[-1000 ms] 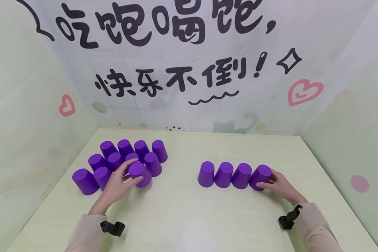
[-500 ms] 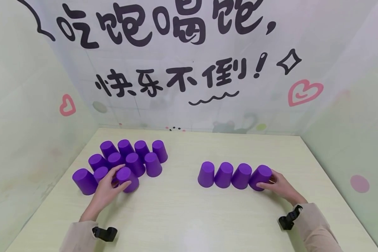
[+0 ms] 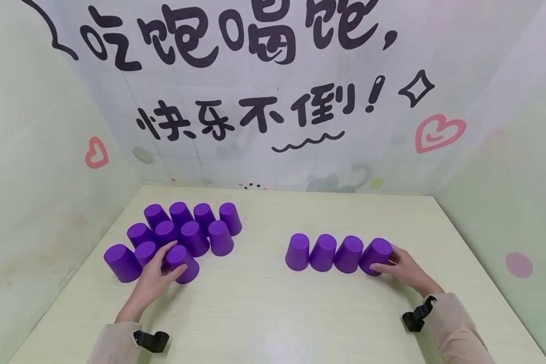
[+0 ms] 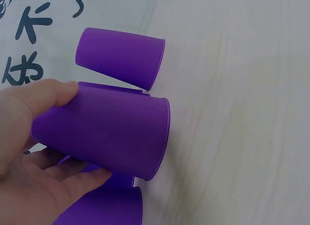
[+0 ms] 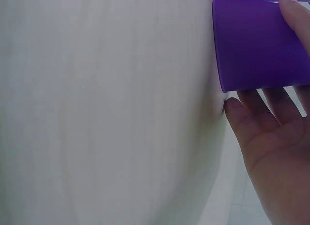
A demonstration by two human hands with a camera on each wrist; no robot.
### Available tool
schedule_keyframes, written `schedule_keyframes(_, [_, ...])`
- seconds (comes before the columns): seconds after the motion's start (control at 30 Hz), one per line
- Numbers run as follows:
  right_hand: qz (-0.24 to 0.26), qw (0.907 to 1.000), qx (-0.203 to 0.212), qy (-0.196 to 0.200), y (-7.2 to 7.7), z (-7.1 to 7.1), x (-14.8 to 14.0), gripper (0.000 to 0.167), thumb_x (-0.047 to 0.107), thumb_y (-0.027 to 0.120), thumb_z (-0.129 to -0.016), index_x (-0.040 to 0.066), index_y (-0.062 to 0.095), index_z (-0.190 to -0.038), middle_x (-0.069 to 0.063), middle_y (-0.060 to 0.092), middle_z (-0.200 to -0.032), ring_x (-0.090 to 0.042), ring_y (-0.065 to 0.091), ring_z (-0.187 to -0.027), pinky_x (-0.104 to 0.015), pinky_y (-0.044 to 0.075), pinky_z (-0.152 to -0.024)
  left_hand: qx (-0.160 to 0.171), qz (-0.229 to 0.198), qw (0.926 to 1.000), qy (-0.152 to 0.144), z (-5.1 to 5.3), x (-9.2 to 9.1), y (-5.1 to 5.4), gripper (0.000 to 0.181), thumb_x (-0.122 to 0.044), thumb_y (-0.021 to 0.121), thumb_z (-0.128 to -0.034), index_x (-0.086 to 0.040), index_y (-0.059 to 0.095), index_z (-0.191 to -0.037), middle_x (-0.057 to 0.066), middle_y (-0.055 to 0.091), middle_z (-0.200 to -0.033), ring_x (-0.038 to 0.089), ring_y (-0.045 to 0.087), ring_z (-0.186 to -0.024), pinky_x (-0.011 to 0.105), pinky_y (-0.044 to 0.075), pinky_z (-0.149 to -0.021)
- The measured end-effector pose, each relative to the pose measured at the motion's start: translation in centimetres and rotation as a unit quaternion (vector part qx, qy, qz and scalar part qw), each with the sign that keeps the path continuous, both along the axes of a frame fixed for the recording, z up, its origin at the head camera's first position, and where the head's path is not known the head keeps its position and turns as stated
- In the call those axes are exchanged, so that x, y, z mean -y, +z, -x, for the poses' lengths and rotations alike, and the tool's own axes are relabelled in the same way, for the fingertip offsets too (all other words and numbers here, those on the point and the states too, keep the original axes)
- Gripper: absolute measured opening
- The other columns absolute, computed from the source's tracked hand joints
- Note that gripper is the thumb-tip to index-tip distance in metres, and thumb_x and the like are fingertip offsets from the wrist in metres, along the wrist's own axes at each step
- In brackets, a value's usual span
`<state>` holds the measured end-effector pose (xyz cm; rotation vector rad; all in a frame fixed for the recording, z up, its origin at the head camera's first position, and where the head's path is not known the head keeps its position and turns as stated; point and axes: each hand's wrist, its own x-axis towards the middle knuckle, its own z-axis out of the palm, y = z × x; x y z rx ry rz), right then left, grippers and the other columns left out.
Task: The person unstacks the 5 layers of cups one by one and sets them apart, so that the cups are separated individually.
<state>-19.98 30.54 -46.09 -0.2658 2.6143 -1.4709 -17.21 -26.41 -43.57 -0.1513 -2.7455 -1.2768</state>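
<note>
A purple cup [image 3: 182, 264], mouth down, is between the thumb and fingers of my left hand [image 3: 151, 281], at the front right of the left group of cups. In the left wrist view the thumb presses one side of this cup [image 4: 109, 130], and the fingers curl beneath it. Whether its rim touches the table cannot be told. My right hand [image 3: 408, 271] grips the rightmost cup [image 3: 375, 256] of a row at the right. The right wrist view shows the thumb on that cup's [image 5: 256, 46] side and the fingers round the other side.
Several upside-down purple cups [image 3: 220, 237] stand in rows behind and left of my left hand. Other cups [image 3: 323, 253] continue the right row, close together. The pale table [image 3: 273, 313] meets a printed back wall [image 3: 236, 167] and side walls.
My left hand has carried its cup left and toward the front, from beside the second row to the front row, slowing over the last half second. The right hand has kept still.
</note>
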Motion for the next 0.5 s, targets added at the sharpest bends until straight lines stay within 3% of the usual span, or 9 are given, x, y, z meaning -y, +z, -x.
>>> schedule_keyframes(0.27, [0.012, 0.9999, 0.004, 0.004, -0.2, 0.1, -0.1, 0.055, 0.019, 0.068, -0.078, -0.001, 0.044, -0.122, -0.019, 0.055, -0.109, -0.01, 0.056, -0.091, -0.025, 0.048, -0.075, -0.033, 0.017, 0.9993, -0.008, 0.0, -0.1, 0.3, 0.065, -0.02, 0.065, -0.0811, -0.001, 0.032, -0.134, 0.024, 0.038, -0.13, 0.041, 0.037, -0.116, 0.053, 0.033, -0.093])
schedule_keyframes(0.5, [0.008, 1.0, 0.001, 0.004, -0.2, 0.1, -0.1, 0.054, 0.019, 0.068, -0.078, -0.001, 0.045, -0.122, -0.019, 0.056, -0.109, -0.01, 0.056, -0.091, -0.025, 0.048, -0.074, -0.09, 0.027, 0.9954, -0.022, 0.9, -0.8, 2.6, 0.063, -0.018, 0.066, -0.0799, -0.002, 0.035, -0.132, 0.021, 0.038, -0.131, 0.04, 0.035, -0.118, 0.055, 0.032, -0.092])
